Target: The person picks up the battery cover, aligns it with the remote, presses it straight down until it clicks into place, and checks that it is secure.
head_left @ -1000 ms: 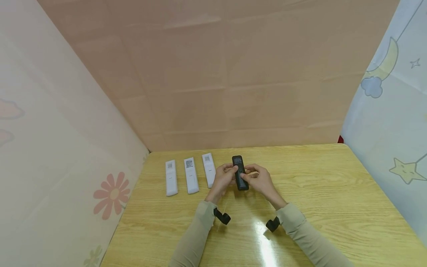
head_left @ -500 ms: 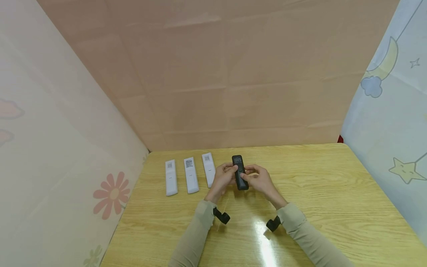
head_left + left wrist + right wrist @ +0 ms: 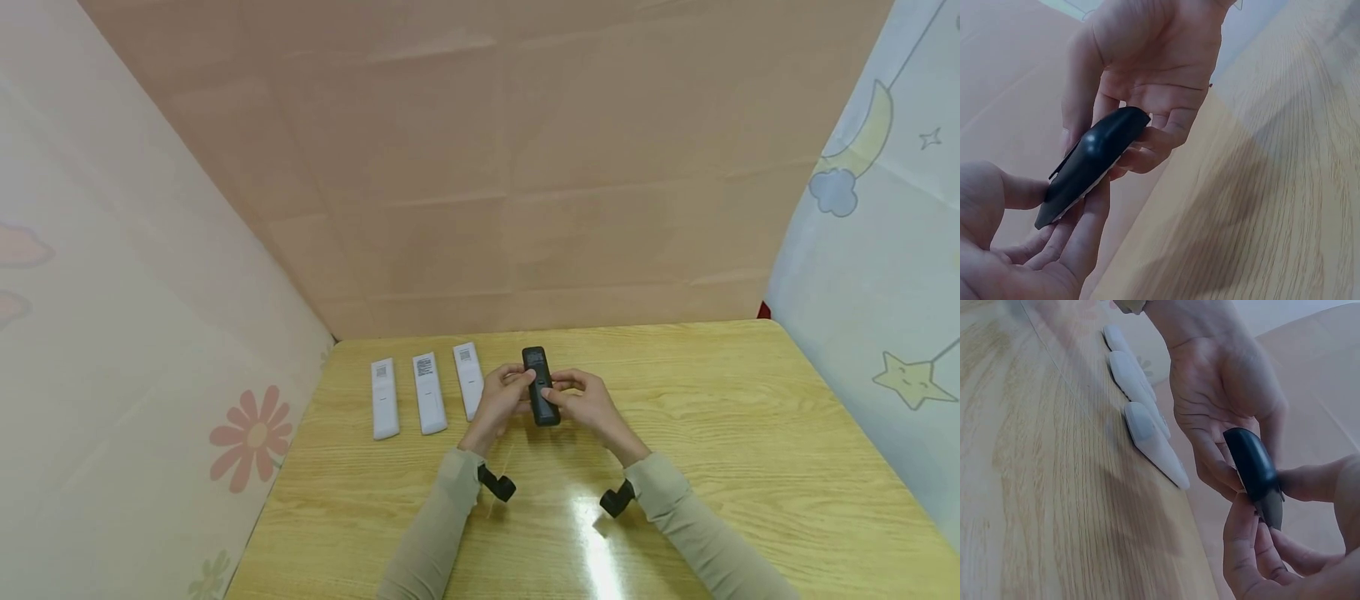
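Note:
A black remote control [image 3: 543, 410] is held above the table, its back with a printed label facing up. My left hand [image 3: 501, 402] grips it from the left, thumb on the back and fingers underneath. From the right, my right hand [image 3: 594, 407] pinches it too, its thumb pressing lower on the back. In the left wrist view, a thin black flap [image 3: 1063, 161] stands slightly raised from the back of the remote beside the right thumb. The right wrist view shows the rounded end of the remote [image 3: 1250, 456] between both hands.
Three white remote controls [image 3: 386, 400] [image 3: 430, 396] [image 3: 468, 375] lie back up in a row on the wooden table [image 3: 712, 433], left of the hands. A beige cloth wall [image 3: 525, 208] rises behind the table's far edge; printed side walls stand left and right.
Both hands keep nearly the same hold on the black remote control; it has risen very slightly in the head view.

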A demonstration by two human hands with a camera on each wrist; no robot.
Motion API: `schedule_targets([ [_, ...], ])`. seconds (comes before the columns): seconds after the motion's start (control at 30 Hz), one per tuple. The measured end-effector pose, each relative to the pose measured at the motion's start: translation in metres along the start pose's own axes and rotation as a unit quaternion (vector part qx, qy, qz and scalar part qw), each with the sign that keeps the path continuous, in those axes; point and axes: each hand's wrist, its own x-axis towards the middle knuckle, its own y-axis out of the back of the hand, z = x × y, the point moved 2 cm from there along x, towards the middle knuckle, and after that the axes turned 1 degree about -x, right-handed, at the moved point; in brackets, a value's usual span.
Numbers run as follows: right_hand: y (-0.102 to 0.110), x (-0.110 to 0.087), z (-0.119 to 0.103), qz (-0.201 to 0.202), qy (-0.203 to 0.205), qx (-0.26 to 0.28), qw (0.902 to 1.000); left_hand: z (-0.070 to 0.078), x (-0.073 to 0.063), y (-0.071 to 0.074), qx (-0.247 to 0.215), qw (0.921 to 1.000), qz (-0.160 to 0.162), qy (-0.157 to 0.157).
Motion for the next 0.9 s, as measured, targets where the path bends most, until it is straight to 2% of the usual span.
schedule_targets([
  [0.9, 0.0015, 0.0026, 0.0036, -0.009, 0.002, -0.005, 1.0000, 0.0001, -0.0004, 0.0042, 0.018, 0.9998, 0.001, 0.001],
])
